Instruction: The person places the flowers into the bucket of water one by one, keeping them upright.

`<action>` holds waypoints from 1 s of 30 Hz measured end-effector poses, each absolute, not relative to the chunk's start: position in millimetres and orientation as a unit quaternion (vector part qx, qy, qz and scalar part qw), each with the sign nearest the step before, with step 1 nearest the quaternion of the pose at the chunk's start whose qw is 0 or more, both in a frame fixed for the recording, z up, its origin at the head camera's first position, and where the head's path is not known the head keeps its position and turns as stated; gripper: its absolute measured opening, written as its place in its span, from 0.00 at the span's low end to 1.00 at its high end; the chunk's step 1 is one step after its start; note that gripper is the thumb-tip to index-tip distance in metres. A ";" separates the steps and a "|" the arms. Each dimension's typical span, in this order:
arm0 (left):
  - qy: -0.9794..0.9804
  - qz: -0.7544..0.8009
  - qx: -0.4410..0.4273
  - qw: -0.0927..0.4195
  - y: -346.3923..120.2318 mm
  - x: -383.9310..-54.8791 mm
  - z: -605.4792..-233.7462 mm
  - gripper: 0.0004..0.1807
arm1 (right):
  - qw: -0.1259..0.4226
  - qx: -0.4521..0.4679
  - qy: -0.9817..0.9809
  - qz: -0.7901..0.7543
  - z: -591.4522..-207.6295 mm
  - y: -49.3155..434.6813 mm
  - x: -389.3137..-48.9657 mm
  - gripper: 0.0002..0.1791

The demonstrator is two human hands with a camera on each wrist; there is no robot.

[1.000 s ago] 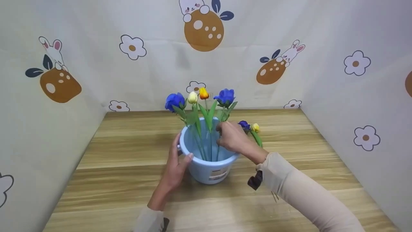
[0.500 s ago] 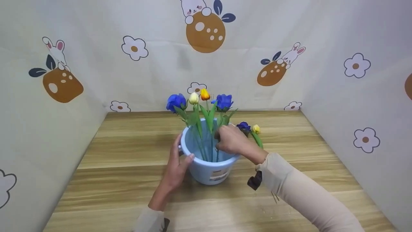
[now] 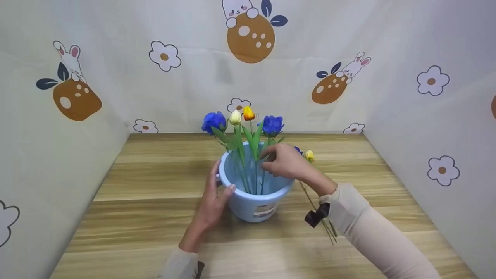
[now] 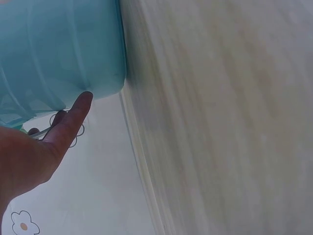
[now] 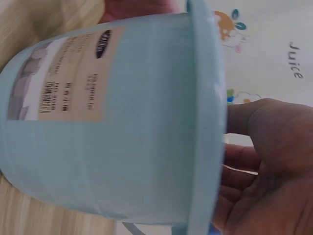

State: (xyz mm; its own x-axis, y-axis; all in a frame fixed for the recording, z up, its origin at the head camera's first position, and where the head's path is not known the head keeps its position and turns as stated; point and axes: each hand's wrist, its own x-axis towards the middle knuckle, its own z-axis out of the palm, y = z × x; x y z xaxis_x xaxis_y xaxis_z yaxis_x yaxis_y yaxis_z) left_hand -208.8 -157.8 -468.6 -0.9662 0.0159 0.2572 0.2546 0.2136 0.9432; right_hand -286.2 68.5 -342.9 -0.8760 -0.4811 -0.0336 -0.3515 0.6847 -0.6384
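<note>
A light blue plastic bucket [image 3: 248,211] stands upright at the middle of the table. My left hand [image 3: 211,205] holds its left side, thumb at the rim and fingers along the outer wall near the handle. Inside the bucket stand two blue roses [image 3: 272,126], a cream tulip [image 3: 235,117] and an orange-yellow tulip [image 3: 248,113]. Over the bucket's right rim is my right hand [image 3: 287,161], its thumb and index finger apart, with their tips close beside the right rose's stem. The right wrist view shows this hand [image 5: 279,161] behind the rim, fingers loosely bent.
A yellow tulip [image 3: 309,155] and a dark blue flower [image 3: 297,150] lie on the wood-grain table [image 3: 147,224] right of the bucket, partly hidden by my right arm. A cloth wall [image 3: 193,85] with rabbit and flower prints closes off the back and sides.
The right blue rose first sank a little into the bucket. My right hand then let go of its stem and rose slightly to the right. My left hand stayed on the bucket.
</note>
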 end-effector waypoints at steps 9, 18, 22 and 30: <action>-0.775 -0.619 -0.086 0.098 -157.4 -208.9 -468.0 0.44 | 0.132 -0.236 0.841 -0.469 -338.1 96.9 -289.1 0.24; -0.771 -0.622 -0.087 0.109 -157.4 -209.1 -471.2 0.46 | 0.131 -0.211 0.810 -0.531 -344.0 121.7 -291.1 0.28; -0.770 -0.622 -0.087 0.108 -157.6 -209.2 -471.3 0.46 | 0.121 -0.183 0.801 -0.558 -344.7 136.7 -293.1 0.28; -0.776 -0.616 -0.087 0.105 -157.2 -209.6 -470.3 0.46 | 0.096 -0.159 0.824 -0.536 -356.1 171.5 -301.8 0.29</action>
